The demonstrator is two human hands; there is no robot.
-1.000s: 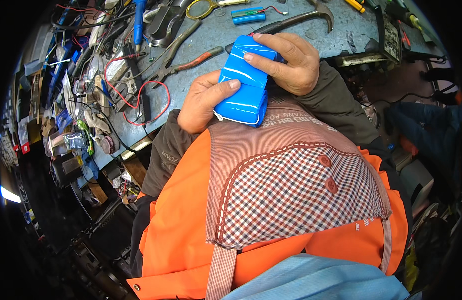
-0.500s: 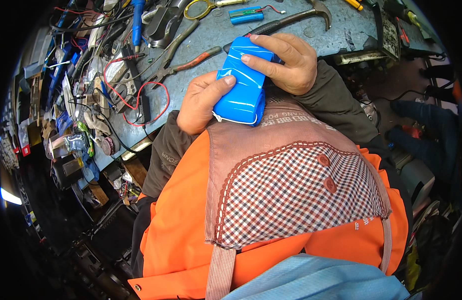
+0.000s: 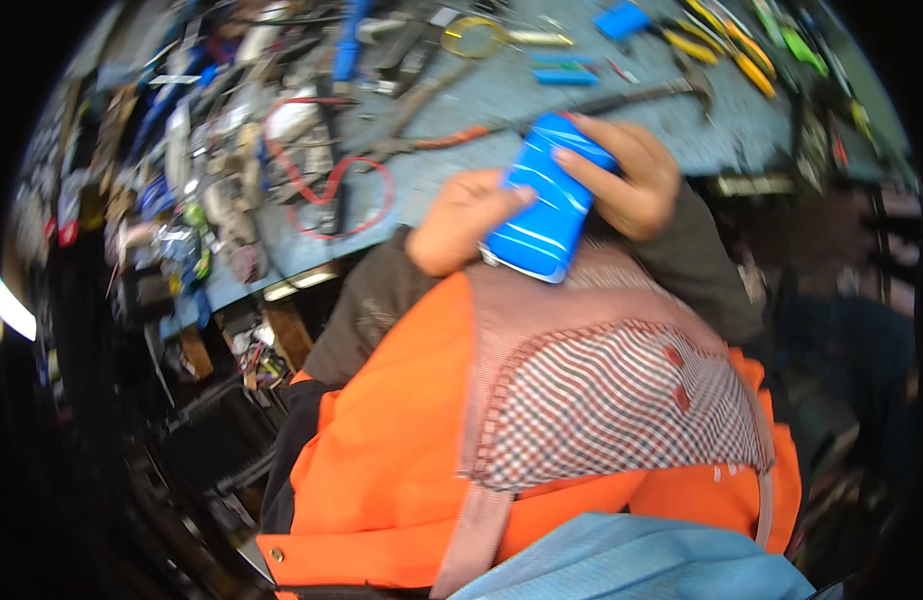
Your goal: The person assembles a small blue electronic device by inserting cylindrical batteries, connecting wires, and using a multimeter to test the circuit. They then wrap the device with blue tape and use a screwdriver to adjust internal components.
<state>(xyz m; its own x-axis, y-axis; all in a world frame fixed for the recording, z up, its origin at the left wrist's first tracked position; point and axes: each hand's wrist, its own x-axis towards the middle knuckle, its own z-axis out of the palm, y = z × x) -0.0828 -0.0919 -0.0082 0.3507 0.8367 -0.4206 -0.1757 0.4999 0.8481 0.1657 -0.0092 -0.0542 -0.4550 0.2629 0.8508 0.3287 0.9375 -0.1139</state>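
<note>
Between my two hands is a glossy blue shrink-wrapped battery pack (image 3: 537, 225), tilted, with a white strip along its lower end. My left hand (image 3: 463, 222) grips its left side, thumb lying across the blue wrap. On the upper right side, my right hand (image 3: 636, 180) is closed round the pack with fingers over its face; the underside is hidden. Just beyond lie a claw hammer (image 3: 641, 97) and a cutting tool with a red-orange handle (image 3: 451, 138). The picture is smeared by motion.
A small blue battery pack (image 3: 564, 76), a yellow-rimmed magnifying glass (image 3: 446, 38) and yellow-handled pliers (image 3: 746, 62) lie toward the bench's far side. Looped red wire (image 3: 389, 190) and heaped tools and parts (image 3: 206, 190) crowd the left. The bench's front edge (image 3: 243, 288) is beside my left forearm.
My view has swung, so bench and hands sit lower and farther right in the picture. More pliers show at the far right. Both hands keep hold of the blue pack.
</note>
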